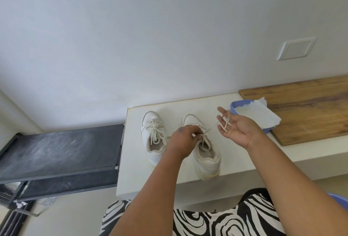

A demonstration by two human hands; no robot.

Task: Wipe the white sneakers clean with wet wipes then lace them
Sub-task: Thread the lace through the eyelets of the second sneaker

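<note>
White wall fills the upper half of the frame, with a blank switch plate [296, 48] at the upper right. Below it we see a pale counter [139, 169] running across the middle of the frame, and on it two white sneakers standing side by side, toes toward the wall. The left sneaker [153, 137] is already laced and tied in a bow. The right sneaker [204, 152] sits just beside it, its heel reaching the counter's near edge.

Our left hand [181, 139] rests over the right sneaker's tongue, fingers curled and pinching the lace [211, 127] at the eyelets. The lace runs taut up and to the right to our right hand [235, 127], which is turned palm up with fingers spread fairly straight; the lace end is wound around them, so the hand carries it without a closed fist.

To the right of that hand, a blue tray [233, 108] with a white wipe [258, 113] draped over it lies partly on a wooden board [308, 107]. At the left of the frame we see a dark shelf [60, 151], and at the bottom a black-and-white patterned garment [207, 222].
</note>
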